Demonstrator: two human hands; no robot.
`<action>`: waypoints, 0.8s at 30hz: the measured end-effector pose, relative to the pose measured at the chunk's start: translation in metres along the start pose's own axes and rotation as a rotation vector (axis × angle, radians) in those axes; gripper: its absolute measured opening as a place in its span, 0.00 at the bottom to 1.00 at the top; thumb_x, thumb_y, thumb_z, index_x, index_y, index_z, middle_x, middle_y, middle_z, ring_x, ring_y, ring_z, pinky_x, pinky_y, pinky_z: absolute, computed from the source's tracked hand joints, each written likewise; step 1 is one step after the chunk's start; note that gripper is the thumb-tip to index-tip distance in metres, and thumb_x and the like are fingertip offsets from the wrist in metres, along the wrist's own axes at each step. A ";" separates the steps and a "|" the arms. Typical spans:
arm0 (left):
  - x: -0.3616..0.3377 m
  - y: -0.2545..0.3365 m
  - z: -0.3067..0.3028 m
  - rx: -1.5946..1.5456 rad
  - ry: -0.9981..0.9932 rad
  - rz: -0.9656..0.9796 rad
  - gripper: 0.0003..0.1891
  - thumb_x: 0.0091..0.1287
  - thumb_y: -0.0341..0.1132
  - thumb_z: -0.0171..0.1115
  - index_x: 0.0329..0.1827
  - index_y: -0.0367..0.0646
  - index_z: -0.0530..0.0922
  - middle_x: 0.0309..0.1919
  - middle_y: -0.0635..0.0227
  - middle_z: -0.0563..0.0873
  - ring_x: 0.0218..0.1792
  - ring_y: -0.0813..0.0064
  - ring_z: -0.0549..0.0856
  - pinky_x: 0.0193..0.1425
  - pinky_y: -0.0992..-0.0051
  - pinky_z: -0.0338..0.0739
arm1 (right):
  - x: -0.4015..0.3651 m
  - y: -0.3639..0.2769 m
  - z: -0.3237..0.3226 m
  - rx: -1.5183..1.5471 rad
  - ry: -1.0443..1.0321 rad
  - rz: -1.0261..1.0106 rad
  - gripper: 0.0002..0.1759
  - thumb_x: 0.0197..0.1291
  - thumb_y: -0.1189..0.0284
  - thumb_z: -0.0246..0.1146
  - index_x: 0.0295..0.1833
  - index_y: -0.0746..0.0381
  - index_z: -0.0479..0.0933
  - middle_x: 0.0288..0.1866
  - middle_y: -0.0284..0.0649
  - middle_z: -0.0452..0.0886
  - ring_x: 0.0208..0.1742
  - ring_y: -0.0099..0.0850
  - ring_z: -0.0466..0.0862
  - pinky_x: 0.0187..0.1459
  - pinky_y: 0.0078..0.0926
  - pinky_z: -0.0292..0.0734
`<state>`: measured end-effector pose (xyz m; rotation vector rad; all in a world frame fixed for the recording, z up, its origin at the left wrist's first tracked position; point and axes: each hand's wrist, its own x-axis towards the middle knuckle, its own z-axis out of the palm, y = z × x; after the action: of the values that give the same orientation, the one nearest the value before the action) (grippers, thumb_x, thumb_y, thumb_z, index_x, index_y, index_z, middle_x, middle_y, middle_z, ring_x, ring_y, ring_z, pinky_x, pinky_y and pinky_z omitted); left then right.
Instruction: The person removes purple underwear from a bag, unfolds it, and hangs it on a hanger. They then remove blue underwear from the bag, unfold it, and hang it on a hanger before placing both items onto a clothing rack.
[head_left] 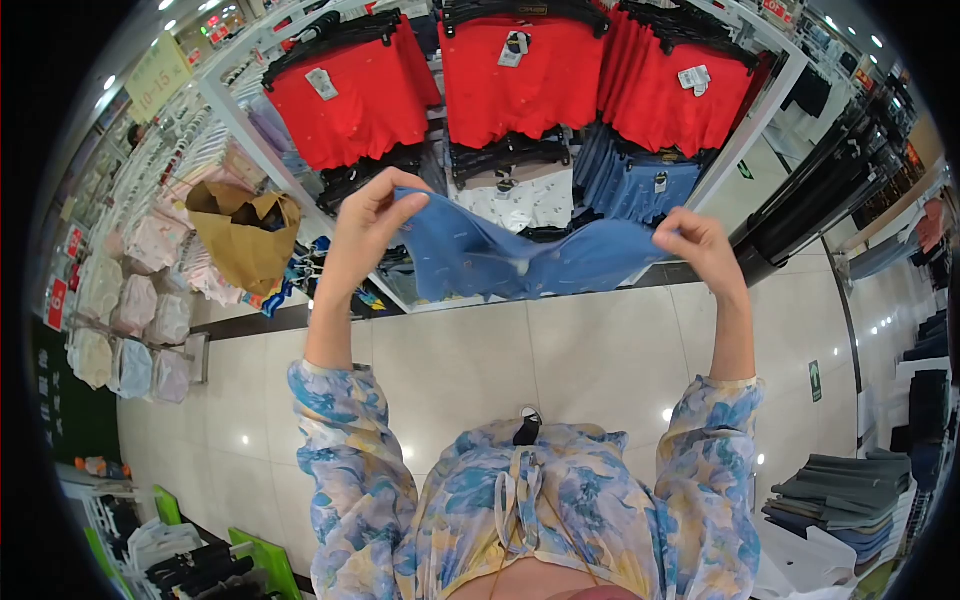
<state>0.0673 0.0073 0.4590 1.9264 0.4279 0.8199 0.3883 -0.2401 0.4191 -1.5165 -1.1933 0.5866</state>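
Note:
A pair of blue underpants (455, 255) with a small scattered print hangs stretched between my two hands. My left hand (375, 215) pinches its left upper corner between thumb and fingers. At the other end, my right hand (703, 247) is closed on the right upper corner. The top edge sags in the middle, where a small pale patch shows. Just beyond the cloth, similar blue underpants (655, 188) hang on the rack, beside white patterned ones (515, 205).
Red underpants (525, 80) on black hangers fill the upper row of a white-framed rack (238, 125). A brown paper bag (245, 240) is at the left, near pastel garments (170, 315). Folded dark clothes (840, 495) are stacked at lower right. Pale floor tiles (590, 360) lie between.

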 end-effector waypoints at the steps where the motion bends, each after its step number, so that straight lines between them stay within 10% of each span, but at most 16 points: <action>1: -0.001 0.010 0.007 0.107 -0.034 0.056 0.05 0.65 0.30 0.63 0.39 0.37 0.79 0.30 0.74 0.80 0.31 0.86 0.76 0.35 0.83 0.69 | -0.001 -0.004 0.004 -0.040 -0.156 -0.035 0.09 0.59 0.71 0.67 0.33 0.66 0.79 0.27 0.27 0.72 0.29 0.16 0.70 0.31 0.16 0.64; 10: -0.007 0.036 0.069 0.316 -0.307 0.386 0.05 0.60 0.26 0.64 0.38 0.38 0.80 0.30 0.62 0.79 0.31 0.63 0.79 0.36 0.72 0.72 | 0.004 -0.035 0.124 0.015 -0.302 -0.179 0.14 0.58 0.66 0.68 0.43 0.66 0.79 0.34 0.37 0.80 0.35 0.25 0.80 0.38 0.20 0.74; 17: -0.013 0.038 0.062 0.354 -0.294 0.334 0.06 0.59 0.26 0.65 0.39 0.39 0.81 0.30 0.64 0.79 0.31 0.64 0.78 0.34 0.73 0.72 | 0.005 -0.010 0.133 0.085 -0.412 -0.043 0.13 0.59 0.67 0.67 0.37 0.68 0.76 0.24 0.32 0.71 0.28 0.18 0.67 0.29 0.21 0.63; 24: -0.016 0.013 0.079 0.565 0.165 0.375 0.08 0.58 0.27 0.68 0.39 0.39 0.79 0.29 0.65 0.79 0.27 0.73 0.78 0.31 0.76 0.71 | 0.003 -0.016 0.127 -0.037 -0.144 -0.111 0.09 0.59 0.72 0.66 0.36 0.67 0.76 0.25 0.37 0.71 0.25 0.20 0.67 0.26 0.24 0.63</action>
<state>0.1105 -0.0590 0.4400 2.5200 0.4338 1.2005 0.2757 -0.1834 0.3955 -1.4477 -1.3968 0.6100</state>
